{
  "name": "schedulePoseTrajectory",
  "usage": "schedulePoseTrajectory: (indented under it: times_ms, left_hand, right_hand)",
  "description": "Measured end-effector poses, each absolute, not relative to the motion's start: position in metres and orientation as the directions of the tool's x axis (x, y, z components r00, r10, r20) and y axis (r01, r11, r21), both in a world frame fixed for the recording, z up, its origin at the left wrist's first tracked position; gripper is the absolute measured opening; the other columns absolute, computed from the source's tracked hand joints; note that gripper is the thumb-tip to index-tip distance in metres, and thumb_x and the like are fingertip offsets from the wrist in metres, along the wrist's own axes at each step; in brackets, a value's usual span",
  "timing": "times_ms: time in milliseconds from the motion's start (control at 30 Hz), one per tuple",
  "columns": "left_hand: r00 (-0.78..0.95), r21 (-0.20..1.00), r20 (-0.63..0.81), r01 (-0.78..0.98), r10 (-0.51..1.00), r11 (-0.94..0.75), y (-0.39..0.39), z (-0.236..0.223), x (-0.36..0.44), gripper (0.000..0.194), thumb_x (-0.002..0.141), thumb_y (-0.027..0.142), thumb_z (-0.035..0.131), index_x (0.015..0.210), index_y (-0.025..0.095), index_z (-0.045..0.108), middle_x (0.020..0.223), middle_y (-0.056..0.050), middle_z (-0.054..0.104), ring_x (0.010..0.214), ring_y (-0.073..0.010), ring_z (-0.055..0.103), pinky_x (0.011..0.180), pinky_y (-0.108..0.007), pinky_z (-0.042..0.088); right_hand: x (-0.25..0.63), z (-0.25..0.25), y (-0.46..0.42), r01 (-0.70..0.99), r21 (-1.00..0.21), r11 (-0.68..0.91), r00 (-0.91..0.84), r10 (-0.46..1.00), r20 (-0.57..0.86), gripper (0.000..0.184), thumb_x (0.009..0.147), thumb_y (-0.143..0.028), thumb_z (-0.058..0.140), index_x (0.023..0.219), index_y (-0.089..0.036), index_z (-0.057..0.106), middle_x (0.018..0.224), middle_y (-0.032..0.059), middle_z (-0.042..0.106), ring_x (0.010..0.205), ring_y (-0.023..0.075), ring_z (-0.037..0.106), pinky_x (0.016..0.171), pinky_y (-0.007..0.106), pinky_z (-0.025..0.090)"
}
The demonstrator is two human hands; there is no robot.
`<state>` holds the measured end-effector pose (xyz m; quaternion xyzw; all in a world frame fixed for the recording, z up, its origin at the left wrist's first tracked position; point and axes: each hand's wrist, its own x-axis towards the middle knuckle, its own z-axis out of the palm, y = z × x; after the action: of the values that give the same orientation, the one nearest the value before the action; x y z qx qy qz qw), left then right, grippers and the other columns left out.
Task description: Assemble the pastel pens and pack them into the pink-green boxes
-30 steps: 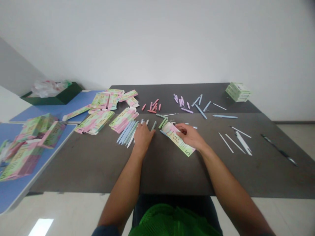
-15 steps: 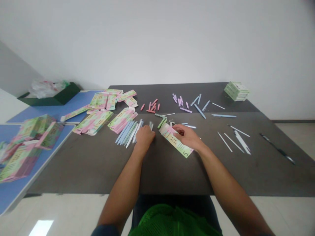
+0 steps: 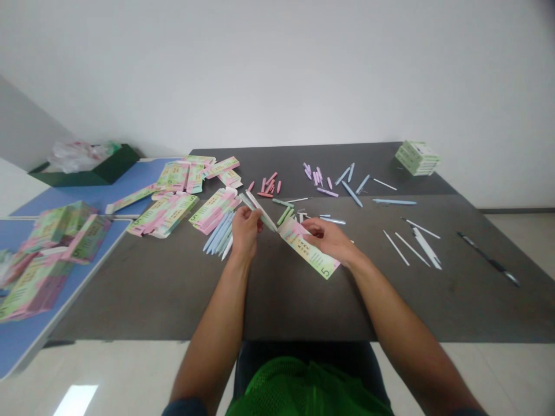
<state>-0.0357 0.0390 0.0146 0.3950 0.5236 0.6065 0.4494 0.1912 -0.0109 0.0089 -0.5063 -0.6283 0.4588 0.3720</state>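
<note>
My left hand point(image 3: 246, 230) is closed around a few pens point(image 3: 262, 211), white and pale green, raised off the table and slanting toward the box. My right hand point(image 3: 326, 236) grips a flat pink-and-green pen box point(image 3: 309, 249), its flap end facing the pen tips. Between my hands, a small gap seems to part the pens from the box opening. Left of my left hand lies a row of light blue and white pens point(image 3: 220, 236). Just beyond the box are short green pen parts point(image 3: 285, 214).
Pink-and-green boxes point(image 3: 212, 211) lie at the left, more point(image 3: 34, 283) on the blue table. Red point(image 3: 271, 185), purple point(image 3: 318, 178) and blue pen parts point(image 3: 352, 194) spread behind. White refills point(image 3: 411, 251), a black pen point(image 3: 489, 259) and a stacked box block point(image 3: 417, 158) are at right.
My left hand has lifted several pens from the row and turned them toward the box opening. My right hand and the box have hardly moved.
</note>
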Motion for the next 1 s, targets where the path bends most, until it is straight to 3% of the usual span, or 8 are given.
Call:
schedulePoseTrajectory:
  times_ms: [233, 433, 633, 767, 867, 933, 1000]
  left_hand:
    - [-0.276, 0.982, 0.060, -0.157, 0.959, -0.106, 0.034, 0.007, -0.015, 0.026, 0.075, 0.028, 0.067, 0.093, 0.019, 0.050, 0.070, 0.006, 0.056, 0.049, -0.0075, 0.048, 0.046, -0.020, 0.037]
    - [-0.203, 0.976, 0.099, -0.172, 0.974, -0.135, 0.028, 0.002, -0.005, 0.029, 0.077, 0.027, 0.067, 0.100, 0.017, 0.052, 0.092, -0.002, 0.068, 0.078, -0.0131, 0.064, 0.072, -0.025, 0.051]
    - [-0.077, 0.989, 0.123, -0.073, 0.989, -0.128, 0.019, -0.005, 0.001, 0.041, 0.078, 0.032, 0.067, 0.115, 0.018, 0.055, 0.102, -0.006, 0.071, 0.084, -0.0174, 0.067, 0.075, -0.029, 0.051]
    - [-0.041, 0.993, 0.107, 0.059, 0.993, -0.105, 0.017, -0.006, -0.001, 0.035, 0.076, 0.034, 0.069, 0.106, 0.017, 0.064, 0.100, -0.006, 0.071, 0.083, -0.0175, 0.065, 0.075, -0.030, 0.051]
    - [-0.044, 0.994, 0.107, 0.036, 0.993, -0.106, 0.018, -0.007, -0.004, 0.031, 0.076, 0.036, 0.068, 0.102, 0.018, 0.068, 0.097, -0.004, 0.071, 0.084, -0.0176, 0.064, 0.078, -0.029, 0.050]
    - [-0.070, 0.994, 0.108, -0.018, 0.992, -0.109, 0.021, -0.007, -0.007, 0.028, 0.083, 0.040, 0.061, 0.097, 0.018, 0.070, 0.094, -0.004, 0.071, 0.084, -0.0178, 0.064, 0.078, -0.030, 0.050]
    - [-0.125, 0.995, 0.091, -0.018, 0.988, -0.094, 0.024, -0.007, -0.009, 0.037, 0.090, 0.046, 0.050, 0.089, 0.017, 0.073, 0.094, -0.006, 0.072, 0.083, -0.0187, 0.064, 0.077, -0.031, 0.049]
  right_hand:
    - [0.186, 0.009, -0.013, 0.203, -0.977, 0.062, -0.250, 0.968, 0.009, 0.032, 0.082, -0.031, 0.071, 0.113, -0.023, 0.069, 0.108, 0.0053, 0.076, 0.089, 0.0204, 0.070, 0.079, 0.035, 0.056]
    - [0.181, 0.013, -0.015, 0.140, -0.990, 0.033, -0.256, 0.967, -0.003, 0.034, 0.082, -0.033, 0.072, 0.114, -0.022, 0.068, 0.109, 0.0061, 0.075, 0.091, 0.0204, 0.071, 0.079, 0.035, 0.056]
    - [0.179, 0.012, -0.015, 0.038, -0.999, 0.001, -0.237, 0.971, -0.008, 0.036, 0.082, -0.033, 0.073, 0.116, -0.023, 0.067, 0.111, 0.0062, 0.075, 0.095, 0.0215, 0.072, 0.083, 0.037, 0.057]
    - [0.179, 0.010, -0.015, -0.009, -1.000, -0.023, -0.227, 0.974, -0.020, 0.037, 0.081, -0.032, 0.074, 0.116, -0.023, 0.067, 0.112, 0.0068, 0.075, 0.096, 0.0218, 0.072, 0.085, 0.038, 0.058]
    - [0.180, 0.012, -0.015, -0.018, -1.000, -0.025, -0.225, 0.974, -0.020, 0.038, 0.079, -0.032, 0.074, 0.115, -0.023, 0.067, 0.114, 0.0072, 0.074, 0.097, 0.0220, 0.072, 0.085, 0.039, 0.057]
    - [0.180, 0.013, -0.015, -0.008, -1.000, -0.026, -0.232, 0.972, -0.024, 0.039, 0.079, -0.032, 0.075, 0.115, -0.023, 0.067, 0.113, 0.0072, 0.074, 0.095, 0.0219, 0.071, 0.083, 0.039, 0.057]
    - [0.181, 0.014, -0.016, 0.009, -1.000, -0.030, -0.243, 0.970, -0.031, 0.039, 0.079, -0.032, 0.075, 0.116, -0.023, 0.067, 0.110, 0.0068, 0.075, 0.092, 0.0216, 0.071, 0.081, 0.038, 0.057]
